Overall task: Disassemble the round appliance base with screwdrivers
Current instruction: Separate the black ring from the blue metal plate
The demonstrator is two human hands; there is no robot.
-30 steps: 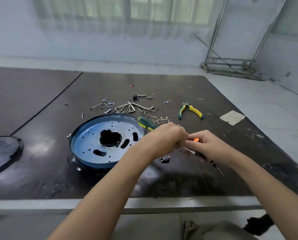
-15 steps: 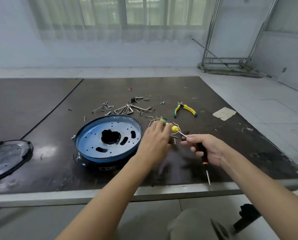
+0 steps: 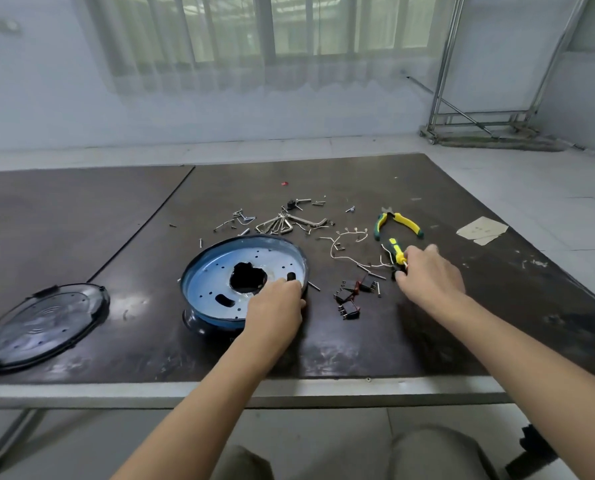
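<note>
Mostly done, judging by screws (image 3: 315, 286) and switches (image 3: 349, 296) loose between the grips. Gripping rim of round appliance base (image 3: 204, 323) with left hand (image 3: 275, 308), pinching yellow screwdriver (image 3: 397, 252) in right hand (image 3: 431, 277). Left to free: blue plate (image 3: 213, 282).

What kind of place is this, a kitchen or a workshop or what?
Likely a simple repair or teardown workbench in a bare room: a dark table strewn with loose screws and hex keys, pliers lying beside them, and an opened round base with its cover set aside.
</note>
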